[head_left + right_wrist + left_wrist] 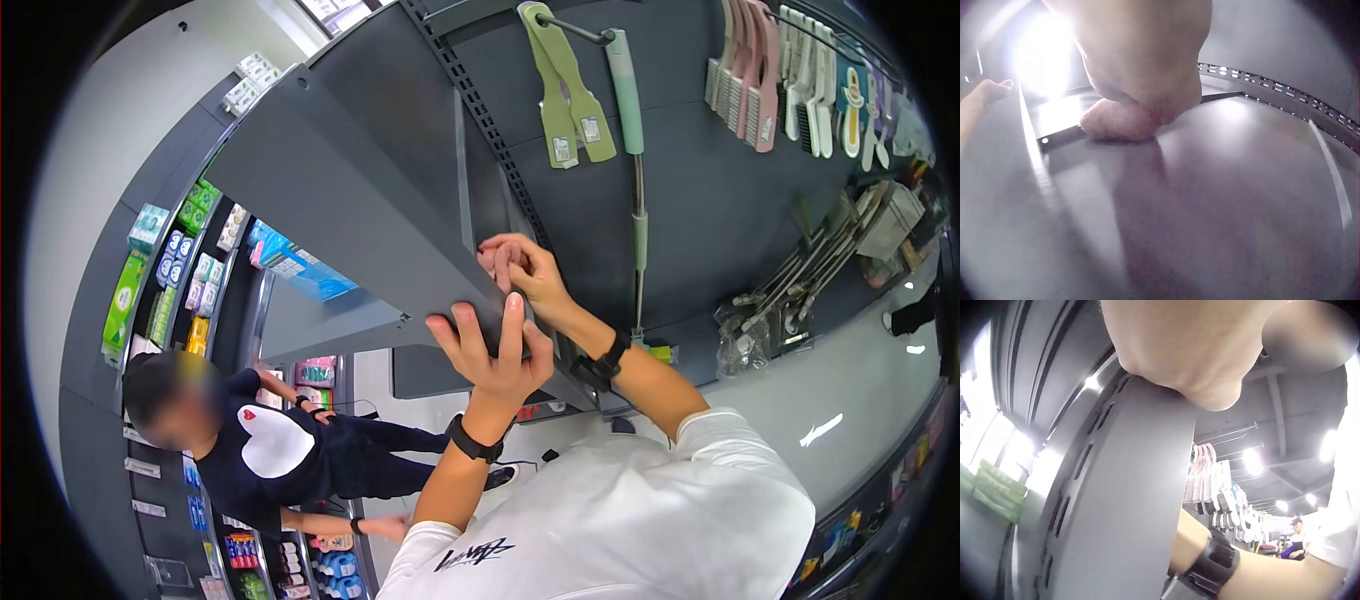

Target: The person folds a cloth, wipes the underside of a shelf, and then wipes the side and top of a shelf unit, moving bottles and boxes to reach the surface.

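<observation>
A large grey shelf panel [350, 170] slants across the head view. My left hand [495, 355] lies against its near end with fingers spread and mostly straight. Just beyond it, my right hand [535, 280] has its fingers curled at the panel's edge; the exact contact is partly hidden. In the left wrist view, the left hand [1179, 347] covers the top of a slotted grey upright [1122, 481]. The right wrist view has the right hand [1141, 81] bunched against a dark metal edge [1063, 134], while the left hand [982, 103] shows at the far left.
A person in a dark shirt [225, 450] stands at the left beside stocked shelves [180, 250]. Green spatula-like tools [570, 90], a telescopic pole [625, 95] and pink brushes [762, 85] hang on the grey rack. Wrapped goods [745, 335] are at the right.
</observation>
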### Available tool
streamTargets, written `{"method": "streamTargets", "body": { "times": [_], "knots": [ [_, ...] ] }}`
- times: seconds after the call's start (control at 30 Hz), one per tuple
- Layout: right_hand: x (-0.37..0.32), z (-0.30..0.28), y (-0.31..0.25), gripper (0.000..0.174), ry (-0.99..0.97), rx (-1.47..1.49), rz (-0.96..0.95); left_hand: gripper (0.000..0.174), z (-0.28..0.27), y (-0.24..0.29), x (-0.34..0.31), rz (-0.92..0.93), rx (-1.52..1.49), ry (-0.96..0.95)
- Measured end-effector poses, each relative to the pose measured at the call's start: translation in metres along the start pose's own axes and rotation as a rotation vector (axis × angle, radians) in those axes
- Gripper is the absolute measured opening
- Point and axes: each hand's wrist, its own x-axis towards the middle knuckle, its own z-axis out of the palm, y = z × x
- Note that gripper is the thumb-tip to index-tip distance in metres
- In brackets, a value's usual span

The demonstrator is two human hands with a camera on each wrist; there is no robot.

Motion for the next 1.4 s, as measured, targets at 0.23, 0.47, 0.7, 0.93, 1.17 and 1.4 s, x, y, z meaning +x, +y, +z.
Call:
{"method": "streamTargets", "body": {
  "times": [0.23, 0.47, 0.7, 0.93, 1.17, 1.4],
  "knots": [
    [0.061, -0.010, 0.030, 0.029, 0.292, -0.342, -0.235, 0.049, -0.003, 0.001, 0.000, 0.003, 0.045, -0.024],
    [0.041, -0.004, 0.032, 0.046, 0.338, -0.436, -0.421, 0.048, -0.006, 0.004, -0.001, -0.013, 0.072, -0.037],
    [0.015, -0.015, 0.006, 0.038, 0.158, -0.615, -0.384, 0.047, -0.005, 0.006, -0.003, -0.031, 0.084, -0.040],
    [0.072, -0.021, 0.024, 0.028, 0.324, -0.727, -0.562, 0.048, -0.005, 0.004, -0.002, -0.009, 0.084, -0.042],
    [0.093, -0.002, -0.005, 0.027, 0.486, -0.942, -0.830, 0.048, 0.002, -0.001, -0.009, 0.034, 0.109, -0.002],
    [0.126, 0.038, -0.035, 0.045, 0.317, -1.185, -0.840, 0.046, 0.008, 0.001, -0.002, -0.001, 0.063, 0.108]
  ]
}}
